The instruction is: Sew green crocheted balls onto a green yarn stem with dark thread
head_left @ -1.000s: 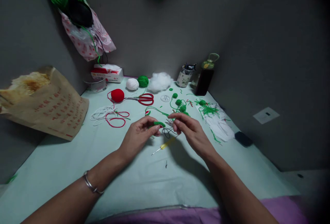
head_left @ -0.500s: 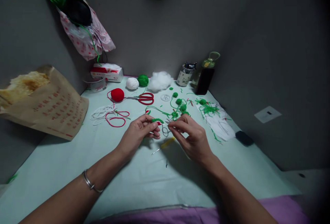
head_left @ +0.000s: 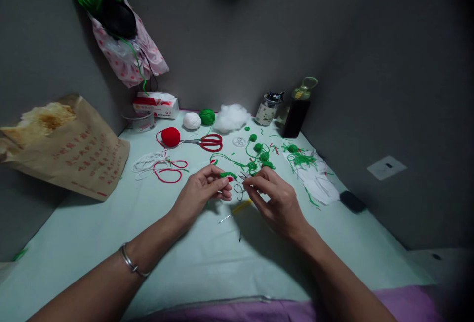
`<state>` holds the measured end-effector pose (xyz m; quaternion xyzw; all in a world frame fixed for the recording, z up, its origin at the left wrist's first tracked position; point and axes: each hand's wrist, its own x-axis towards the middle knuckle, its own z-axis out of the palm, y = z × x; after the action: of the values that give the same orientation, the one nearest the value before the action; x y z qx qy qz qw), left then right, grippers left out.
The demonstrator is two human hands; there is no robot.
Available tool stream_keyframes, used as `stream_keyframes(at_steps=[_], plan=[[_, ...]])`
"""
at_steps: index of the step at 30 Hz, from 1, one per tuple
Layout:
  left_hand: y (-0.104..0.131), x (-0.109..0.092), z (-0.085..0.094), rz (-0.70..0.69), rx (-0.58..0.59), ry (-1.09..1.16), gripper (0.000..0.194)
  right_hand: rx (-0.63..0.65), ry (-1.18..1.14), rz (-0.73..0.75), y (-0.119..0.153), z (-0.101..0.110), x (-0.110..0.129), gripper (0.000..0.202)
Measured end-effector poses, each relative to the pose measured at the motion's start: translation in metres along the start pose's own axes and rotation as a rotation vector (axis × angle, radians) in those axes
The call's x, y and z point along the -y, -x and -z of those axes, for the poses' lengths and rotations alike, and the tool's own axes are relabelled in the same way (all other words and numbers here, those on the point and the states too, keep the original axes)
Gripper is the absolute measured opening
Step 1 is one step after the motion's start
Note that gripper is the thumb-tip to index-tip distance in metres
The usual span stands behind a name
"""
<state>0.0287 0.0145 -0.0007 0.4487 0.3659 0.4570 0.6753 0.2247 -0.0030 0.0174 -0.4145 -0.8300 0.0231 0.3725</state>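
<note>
Small green-and-red yarn piece held over the bench.
From my remote post, I see fingers of the left hand grasping it; those of the right hand pinch together just beside it, on what I cannot tell. A yellow-handled hook lies nearby.

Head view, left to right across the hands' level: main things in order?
Paper bag → loose white yarn → left hand → green-and-red piece → right hand → white sheet → dark flat object → wall plate
</note>
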Motion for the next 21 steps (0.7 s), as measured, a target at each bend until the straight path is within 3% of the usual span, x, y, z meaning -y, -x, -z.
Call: stream_keyframes(at_steps=[12,21], plan=[[0.0011,-0.0021,0.0010,0.063,0.126,0.001,0.018,0.062,-0.266,-0.147,0.0008,0.0008,-0.0049,0.012],[0.0004,-0.0050,0.0035,0.068,0.098,-0.005,0.017,0.102,-0.388,-0.215,0.0006,0.0036,-0.0092,0.021]])
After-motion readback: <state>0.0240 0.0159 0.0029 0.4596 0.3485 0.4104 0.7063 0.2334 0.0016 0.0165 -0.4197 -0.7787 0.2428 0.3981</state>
